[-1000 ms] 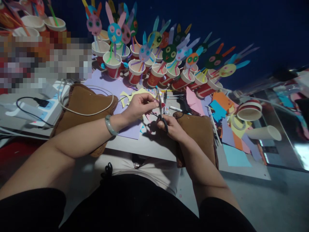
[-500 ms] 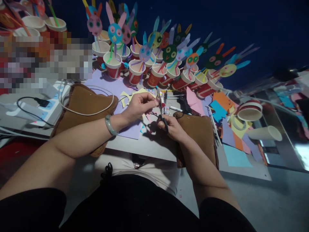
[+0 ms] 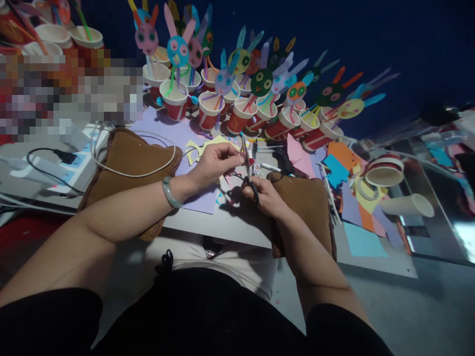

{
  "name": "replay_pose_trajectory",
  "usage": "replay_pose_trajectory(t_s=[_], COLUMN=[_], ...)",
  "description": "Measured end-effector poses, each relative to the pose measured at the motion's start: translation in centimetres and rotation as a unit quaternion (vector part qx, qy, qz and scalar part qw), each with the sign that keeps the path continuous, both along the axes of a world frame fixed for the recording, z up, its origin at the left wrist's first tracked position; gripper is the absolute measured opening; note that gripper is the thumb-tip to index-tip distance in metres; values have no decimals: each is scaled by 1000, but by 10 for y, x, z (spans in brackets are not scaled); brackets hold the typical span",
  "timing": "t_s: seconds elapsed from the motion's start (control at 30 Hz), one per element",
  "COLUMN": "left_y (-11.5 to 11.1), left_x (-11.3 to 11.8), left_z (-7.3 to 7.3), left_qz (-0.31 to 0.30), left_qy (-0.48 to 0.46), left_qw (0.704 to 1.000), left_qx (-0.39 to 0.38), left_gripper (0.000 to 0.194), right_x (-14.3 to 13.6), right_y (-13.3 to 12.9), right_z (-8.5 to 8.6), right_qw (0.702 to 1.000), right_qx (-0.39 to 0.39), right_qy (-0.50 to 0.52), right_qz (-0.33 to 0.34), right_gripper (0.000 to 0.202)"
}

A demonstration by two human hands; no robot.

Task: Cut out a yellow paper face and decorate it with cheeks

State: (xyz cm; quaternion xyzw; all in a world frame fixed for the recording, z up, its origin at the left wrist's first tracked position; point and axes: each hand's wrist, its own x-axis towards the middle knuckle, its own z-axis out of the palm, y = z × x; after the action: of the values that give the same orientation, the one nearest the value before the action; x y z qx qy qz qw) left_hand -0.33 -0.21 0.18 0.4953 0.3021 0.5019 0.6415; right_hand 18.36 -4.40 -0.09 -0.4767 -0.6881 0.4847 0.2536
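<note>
My right hand is closed around the dark handles of a pair of scissors, whose blades point up and away from me. Just left of the blades, my left hand is closed in a pinch; whatever lies between its fingertips is too small to make out. Beneath both hands lies a purple paper sheet with small coloured scraps on it. Yellow paper offcuts are beyond my left hand. Pens and a white marker lie close past the scissors.
Red paper cups with paper rabbit heads stand in rows at the back. Brown cushions lie on the table, one under each forearm. At left is a white power strip with cables; at right, coloured paper and a white paper cup.
</note>
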Motion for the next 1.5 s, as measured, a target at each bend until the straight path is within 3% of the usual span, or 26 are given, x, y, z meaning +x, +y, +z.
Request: replay_pose_trajectory(t_s=[1.5], left_y=[4], left_x=[0], left_z=[-3], left_qz=[13], left_qy=[-43], left_qw=[998], left_qx=[53], left_gripper=[18], right_x=[2], right_y=[0], right_z=[1], right_qw=[1000], right_qx=[5], right_qy=[-1], right_qz=[-13], right_gripper=[55])
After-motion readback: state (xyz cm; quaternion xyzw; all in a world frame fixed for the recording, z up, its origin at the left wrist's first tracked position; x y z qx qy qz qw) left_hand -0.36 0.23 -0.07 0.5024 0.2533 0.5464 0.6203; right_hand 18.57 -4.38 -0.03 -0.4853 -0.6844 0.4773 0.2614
